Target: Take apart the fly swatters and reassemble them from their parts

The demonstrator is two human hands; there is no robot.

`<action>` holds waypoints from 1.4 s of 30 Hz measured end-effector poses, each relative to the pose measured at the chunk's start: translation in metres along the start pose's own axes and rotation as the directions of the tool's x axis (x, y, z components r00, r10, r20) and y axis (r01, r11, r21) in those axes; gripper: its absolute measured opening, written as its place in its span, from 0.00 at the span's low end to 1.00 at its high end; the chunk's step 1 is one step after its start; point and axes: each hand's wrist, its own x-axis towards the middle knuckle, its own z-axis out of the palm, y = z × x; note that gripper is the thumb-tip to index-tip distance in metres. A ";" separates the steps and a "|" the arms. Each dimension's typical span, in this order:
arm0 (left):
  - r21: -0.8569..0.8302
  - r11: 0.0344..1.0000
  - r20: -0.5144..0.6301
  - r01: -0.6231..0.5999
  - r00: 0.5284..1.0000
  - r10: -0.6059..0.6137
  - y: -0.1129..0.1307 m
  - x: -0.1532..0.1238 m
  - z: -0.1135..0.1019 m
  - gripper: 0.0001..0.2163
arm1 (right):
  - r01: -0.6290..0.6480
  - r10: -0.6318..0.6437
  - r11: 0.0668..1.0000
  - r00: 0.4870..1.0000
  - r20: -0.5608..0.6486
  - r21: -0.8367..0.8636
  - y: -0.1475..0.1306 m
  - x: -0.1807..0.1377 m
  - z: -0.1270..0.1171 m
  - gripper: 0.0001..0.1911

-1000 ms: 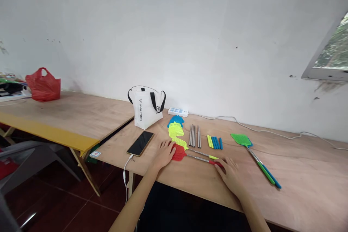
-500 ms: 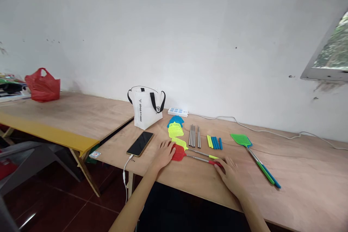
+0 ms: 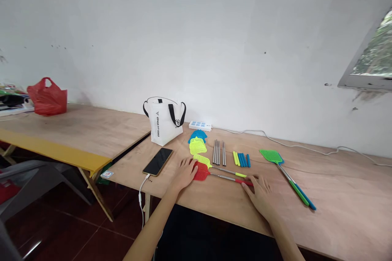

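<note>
My left hand (image 3: pixel 184 174) lies flat at the left edge of a red fly swatter head (image 3: pixel 201 171), its fingertips touching the mesh. The swatter's metal rod points right to a red handle (image 3: pixel 244 181). At that handle's end rests my right hand (image 3: pixel 259 191), fingers apart, thumb and index finger by the tip. Just behind, a yellow fly swatter (image 3: pixel 202 160) lies nearly parallel, its grip end close to my right fingers. Loose yellow (image 3: pixel 198 147) and blue swatter heads (image 3: pixel 198 135) overlap farther back. Metal rods (image 3: pixel 218 153) and yellow and blue handle sleeves (image 3: pixel 241 160) lie in rows.
Green and blue fly swatters (image 3: pixel 289 179) lie stacked at the right. A phone (image 3: pixel 158 162) on a white cable lies left of my hands. Behind it stands a white bag (image 3: pixel 163 126), beside a power strip (image 3: pixel 200 125). A red plastic bag (image 3: pixel 48 97) sits on the other table.
The fingers of my right hand have shifted slightly at the end of the red handle. My left hand and the swatters lie as before.
</note>
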 end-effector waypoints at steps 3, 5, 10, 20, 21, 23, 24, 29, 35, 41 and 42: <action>-0.007 1.000 0.002 0.002 1.000 -0.002 -0.001 0.000 0.001 0.19 | -0.014 0.014 1.000 0.999 0.041 0.007 -0.002 0.000 -0.002 0.21; -0.013 1.000 -0.005 -0.001 1.000 0.001 -0.001 0.000 0.001 0.18 | -0.028 0.027 1.000 0.997 0.066 0.008 -0.003 0.000 -0.002 0.21; -0.017 1.000 -0.008 -0.001 1.000 0.001 0.000 0.000 0.000 0.18 | -0.029 0.029 1.000 0.998 0.064 0.000 -0.001 0.000 0.001 0.23; -0.037 0.999 -0.001 0.021 1.000 -0.021 0.003 0.000 -0.003 0.18 | -0.038 0.045 0.996 0.996 0.078 -0.079 0.000 -0.002 0.006 0.27; -0.041 0.999 -0.001 0.020 1.000 -0.020 0.003 0.000 -0.003 0.18 | -0.031 0.038 0.996 0.996 0.081 -0.085 -0.001 -0.001 0.006 0.27; -0.053 0.999 0.001 0.012 1.000 -0.012 0.002 0.000 -0.002 0.18 | -0.013 0.022 0.995 0.996 0.084 -0.096 -0.001 -0.001 0.004 0.27; -0.060 0.998 0.003 0.006 1.000 -0.006 0.001 0.000 -0.001 0.18 | -0.006 0.015 0.995 0.996 0.084 -0.100 -0.002 -0.001 0.004 0.28; -0.077 0.997 -0.008 -0.012 1.000 0.011 -0.001 0.001 0.000 0.18 | 0.005 0.004 0.994 0.997 0.076 -0.113 -0.002 0.000 0.002 0.26; -0.064 0.998 -0.014 -0.013 1.000 0.012 -0.002 0.000 0.002 0.19 | 0.012 -0.004 0.994 0.997 0.078 -0.108 -0.002 -0.001 0.002 0.25; -0.064 0.998 -0.029 -0.025 0.999 0.023 -0.004 0.001 0.003 0.19 | 0.020 -0.014 0.996 0.998 0.063 -0.089 0.000 -0.001 0.002 0.24; -0.065 0.998 -0.028 -0.023 0.999 0.021 -0.004 0.001 0.003 0.19 | 0.023 -0.018 0.996 0.998 0.058 -0.086 0.001 -0.001 0.002 0.24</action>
